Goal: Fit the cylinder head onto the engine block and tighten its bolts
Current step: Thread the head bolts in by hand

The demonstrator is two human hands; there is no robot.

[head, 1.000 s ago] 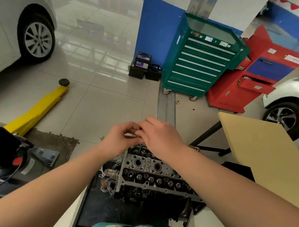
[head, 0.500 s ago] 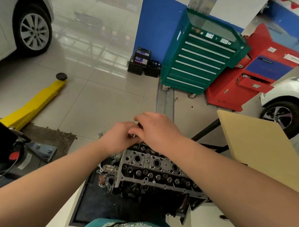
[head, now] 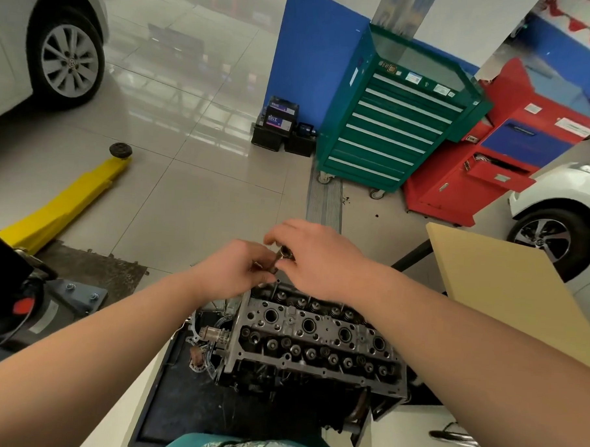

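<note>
Grey cylinder head (head: 315,339) seated on engine block (head: 279,385); dark bolt (head: 282,256) above far edge.

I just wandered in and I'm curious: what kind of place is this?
Most likely a car repair workshop. A green tool cabinet stands on the tiled floor, a yellow lift arm lies nearby, and an engine's cylinder head sits below the person's hands.

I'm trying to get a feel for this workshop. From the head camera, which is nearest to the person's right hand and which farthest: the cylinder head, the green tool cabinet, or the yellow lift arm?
From the right hand:
1. Cylinder head, directly below the hand.
2. Green tool cabinet, ahead and slightly right, against the blue wall.
3. Yellow lift arm, far off to the left on the floor.
</note>
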